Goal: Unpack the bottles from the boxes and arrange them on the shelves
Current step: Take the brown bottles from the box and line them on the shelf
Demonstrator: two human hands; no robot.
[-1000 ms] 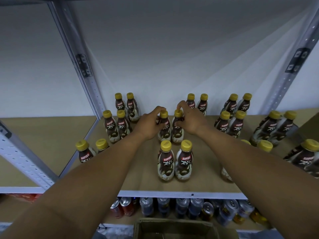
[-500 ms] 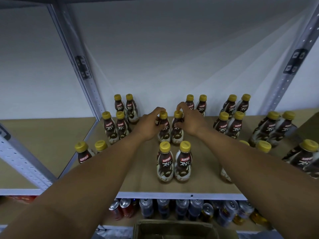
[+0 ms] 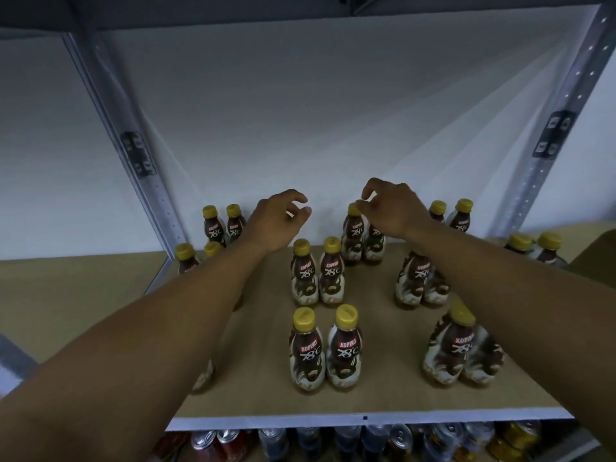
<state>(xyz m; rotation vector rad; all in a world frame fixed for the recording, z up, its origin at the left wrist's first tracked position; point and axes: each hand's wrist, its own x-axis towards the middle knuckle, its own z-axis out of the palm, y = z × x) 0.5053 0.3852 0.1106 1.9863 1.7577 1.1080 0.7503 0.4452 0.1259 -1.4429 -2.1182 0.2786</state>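
Observation:
Several brown Kopiko 78°C bottles with yellow caps stand in pairs on the brown shelf board (image 3: 373, 371). One pair (image 3: 316, 273) stands mid-shelf, with a front pair (image 3: 325, 348) before it and a back pair (image 3: 355, 235) by the wall. My left hand (image 3: 278, 221) hovers above and left of the middle pair, fingers loosely curled, holding nothing. My right hand (image 3: 390, 210) hovers over the back pair, its fingertips close to one cap; I cannot tell whether they touch. My forearms hide some bottles on both sides.
More pairs stand at the left (image 3: 221, 225) and right (image 3: 461, 351), and at the far right (image 3: 533, 245). Grey metal uprights (image 3: 140, 158) frame the bay against a white wall. Drink cans (image 3: 400, 441) fill the shelf below the white front edge (image 3: 366, 419).
Both hands have let go of the caps of the middle pair and lifted up and back toward the wall. The middle pair stays standing. The view has moved closer to the shelf.

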